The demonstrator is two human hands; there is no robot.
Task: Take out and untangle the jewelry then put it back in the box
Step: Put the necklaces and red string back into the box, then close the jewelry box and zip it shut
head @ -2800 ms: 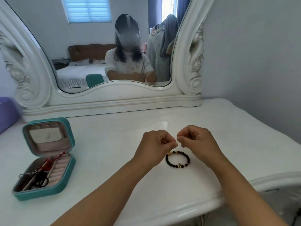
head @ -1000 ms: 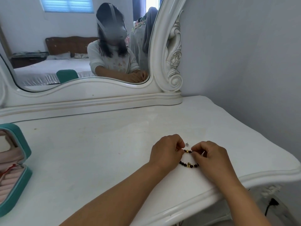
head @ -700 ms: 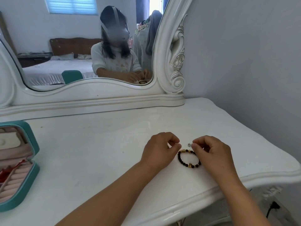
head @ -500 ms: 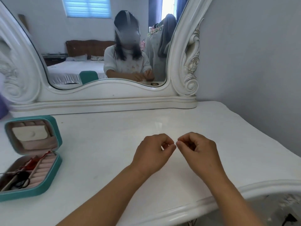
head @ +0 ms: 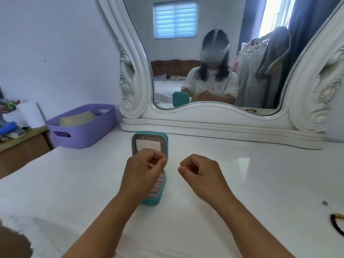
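The teal jewelry box (head: 151, 201) stands open on the white dresser top (head: 260, 183), its lid upright and its pink-lined tray facing me. My left hand (head: 144, 171) hovers over the tray with fingers pinched and hides most of it. My right hand (head: 200, 174) is curled in a pinch just right of the box. I see no jewelry in either hand. A dark beaded bracelet (head: 336, 224) with a gold bead lies at the far right edge, with a small silver piece (head: 324, 202) lying just beyond it.
A large white-framed mirror (head: 214, 125) stands along the back of the dresser and reflects a person. A purple plastic basket (head: 81, 125) sits at the back left. Beyond it is a lower wooden surface (head: 20, 146) with clutter.
My view and both hands have swung left, from the bracelet to the jewelry box. The bracelet and silver piece stay on the dresser, now far to the right. My hands have spread slightly apart.
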